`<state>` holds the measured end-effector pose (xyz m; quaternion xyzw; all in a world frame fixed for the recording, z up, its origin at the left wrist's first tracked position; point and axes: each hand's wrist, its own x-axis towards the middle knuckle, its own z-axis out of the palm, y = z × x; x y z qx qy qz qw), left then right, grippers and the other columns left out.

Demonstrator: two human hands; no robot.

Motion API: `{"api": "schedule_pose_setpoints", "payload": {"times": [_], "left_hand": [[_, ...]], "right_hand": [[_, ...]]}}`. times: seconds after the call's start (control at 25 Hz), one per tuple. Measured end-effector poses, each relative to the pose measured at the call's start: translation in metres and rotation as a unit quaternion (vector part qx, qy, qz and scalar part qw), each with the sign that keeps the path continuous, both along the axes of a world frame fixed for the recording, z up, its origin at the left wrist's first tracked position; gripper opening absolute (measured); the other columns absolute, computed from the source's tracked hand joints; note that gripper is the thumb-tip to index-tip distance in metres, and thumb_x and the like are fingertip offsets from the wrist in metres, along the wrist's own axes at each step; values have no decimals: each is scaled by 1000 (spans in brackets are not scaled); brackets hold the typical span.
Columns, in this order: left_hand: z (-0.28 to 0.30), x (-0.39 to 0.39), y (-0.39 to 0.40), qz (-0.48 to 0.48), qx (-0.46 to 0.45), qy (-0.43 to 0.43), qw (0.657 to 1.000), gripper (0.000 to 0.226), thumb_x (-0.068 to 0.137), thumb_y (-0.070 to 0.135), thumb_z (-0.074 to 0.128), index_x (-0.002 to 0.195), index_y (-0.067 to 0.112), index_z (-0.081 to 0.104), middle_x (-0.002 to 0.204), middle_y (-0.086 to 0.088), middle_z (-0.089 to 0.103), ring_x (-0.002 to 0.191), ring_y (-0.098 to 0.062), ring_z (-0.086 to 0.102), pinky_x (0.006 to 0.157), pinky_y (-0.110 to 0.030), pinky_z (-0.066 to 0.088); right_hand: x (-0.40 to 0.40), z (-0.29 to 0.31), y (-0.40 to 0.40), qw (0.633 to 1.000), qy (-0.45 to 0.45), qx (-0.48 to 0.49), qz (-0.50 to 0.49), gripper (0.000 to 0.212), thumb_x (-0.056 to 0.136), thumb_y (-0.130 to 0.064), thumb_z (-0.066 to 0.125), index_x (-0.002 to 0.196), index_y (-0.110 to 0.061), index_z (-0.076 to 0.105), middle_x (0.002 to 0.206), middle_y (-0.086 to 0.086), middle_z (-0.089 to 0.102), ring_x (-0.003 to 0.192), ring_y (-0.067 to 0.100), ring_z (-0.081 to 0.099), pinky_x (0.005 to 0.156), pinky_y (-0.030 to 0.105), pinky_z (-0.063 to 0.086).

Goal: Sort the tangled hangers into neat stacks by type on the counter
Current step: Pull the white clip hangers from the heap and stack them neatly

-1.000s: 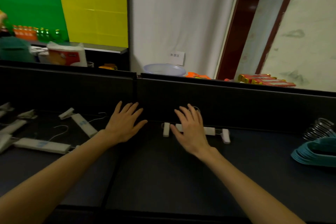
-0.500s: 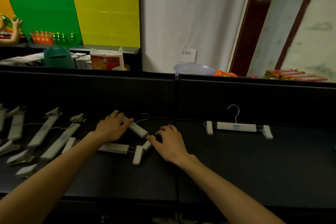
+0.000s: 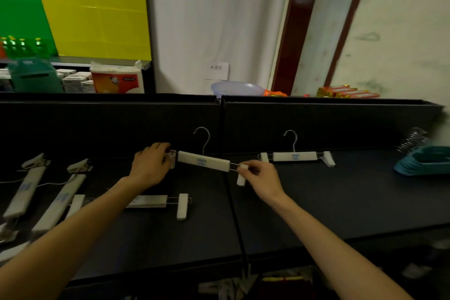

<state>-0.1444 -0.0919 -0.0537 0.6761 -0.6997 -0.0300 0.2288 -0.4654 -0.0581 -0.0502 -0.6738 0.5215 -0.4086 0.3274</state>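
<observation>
My left hand [image 3: 152, 168] grips one clip end of a white clip hanger [image 3: 204, 161], my right hand [image 3: 261, 179] pinches the other clip, holding it mid-frame above the black counter [image 3: 316, 202]. Another clip hanger [image 3: 295, 156] lies right of centre; teal hangers [image 3: 426, 162] are stacked at the right edge.

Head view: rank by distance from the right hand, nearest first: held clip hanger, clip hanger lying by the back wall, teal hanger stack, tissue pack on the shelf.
1. Held clip hanger: its right clip is pinched in the right hand.
2. Clip hanger by the back wall: on the counter, just up and right.
3. Teal hanger stack: far right edge.
4. Tissue pack: behind the wall, up left.
</observation>
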Motion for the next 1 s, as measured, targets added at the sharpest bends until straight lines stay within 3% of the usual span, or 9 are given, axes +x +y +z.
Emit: {"api": "schedule_pose_setpoints", "payload": {"times": [0.08,0.16,0.28,0.44,0.64,0.8,1.0], "left_hand": [[5,-32,-6,-30,-10,45,998,40,98,26,59,138,23,53,129,-2,61,111,-18,61,91,-36,52],[9,-66,-11,-69,-20,51,996,34,97,28,61,131,24,59,119,3,63,101,-10,60,82,-28,50],[14,-124,-13,-140,6,54,989,28,98,31,61,125,27,64,117,7,62,100,-6,58,83,-25,47],[16,-195,-12,-186,33,37,981,21,98,35,60,118,33,66,109,15,59,101,-4,58,85,-26,49],[7,-251,-27,-146,58,46,986,22,97,33,61,118,27,69,116,9,66,96,0,57,87,-25,48],[-4,-274,-36,-71,60,58,994,23,99,30,59,118,23,69,118,4,64,95,-4,55,83,-25,44],[-17,-280,-43,-24,72,121,990,22,101,30,56,119,22,66,119,-1,66,98,-11,60,85,-30,50]], "right_hand": [[-42,1,3,999,-28,7,-27,19,96,-21,65,114,-21,71,105,-6,70,99,5,66,86,23,52],[-85,-1,5,997,-52,17,-50,19,95,-19,66,113,-18,72,105,-3,73,99,7,68,90,26,54],[-156,-2,4,995,-49,21,-79,15,94,-17,67,106,-23,72,104,-3,74,103,11,69,94,31,54],[-236,-1,-12,994,39,36,-91,15,95,-21,66,109,-25,71,109,-4,69,108,12,63,98,34,50],[-289,-6,-46,989,123,43,-76,19,97,-24,64,115,-26,68,115,-5,65,111,10,60,98,33,50],[-302,-19,-74,984,162,23,-68,28,96,-28,64,123,-22,67,140,-2,53,130,17,49,107,35,42],[-300,-27,-93,989,131,14,-63,35,97,-30,62,131,-24,62,124,-1,63,116,15,59,95,32,50]]}}
